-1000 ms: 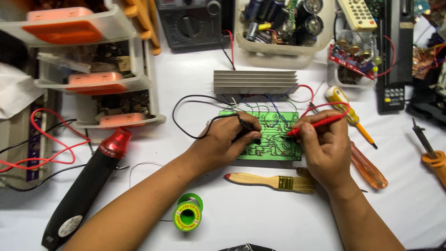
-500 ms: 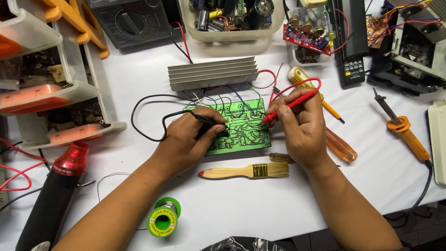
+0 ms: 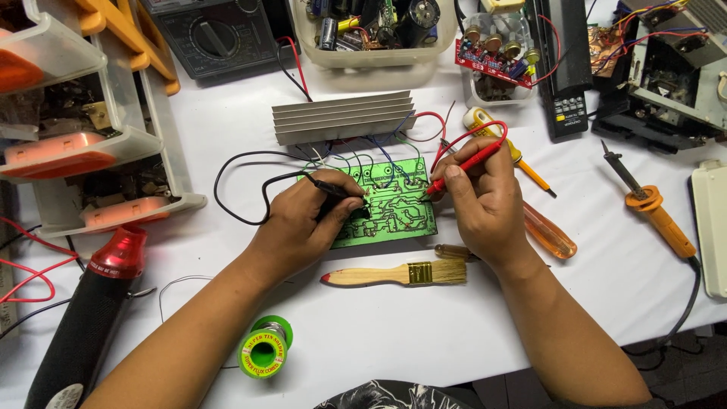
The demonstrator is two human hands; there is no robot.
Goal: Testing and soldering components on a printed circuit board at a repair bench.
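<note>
A green circuit board [image 3: 394, 204] lies on the white table, wired to a ribbed aluminium heat sink [image 3: 342, 117] just behind it. My left hand [image 3: 303, 220] pinches a black test probe [image 3: 337, 189] whose tip rests on the board's left half. My right hand [image 3: 485, 201] holds a red test probe [image 3: 466, 164] like a pen, its tip touching the board's right edge. A black lead [image 3: 235, 163] loops off to the left, and a red lead arcs above my right hand.
A wooden brush [image 3: 397, 274] lies in front of the board, a green solder spool [image 3: 265, 348] nearer me. A heat gun [image 3: 91, 310] lies at left beside parts drawers [image 3: 83, 144]. Orange screwdriver [image 3: 549, 231], soldering iron [image 3: 655, 208], multimeter [image 3: 216, 34] and component bins [image 3: 375, 34] surround.
The view has shifted, so everything sits further left and lower in the picture. Both hands stay on the board with their probes; the red tip has moved slightly along the right edge.
</note>
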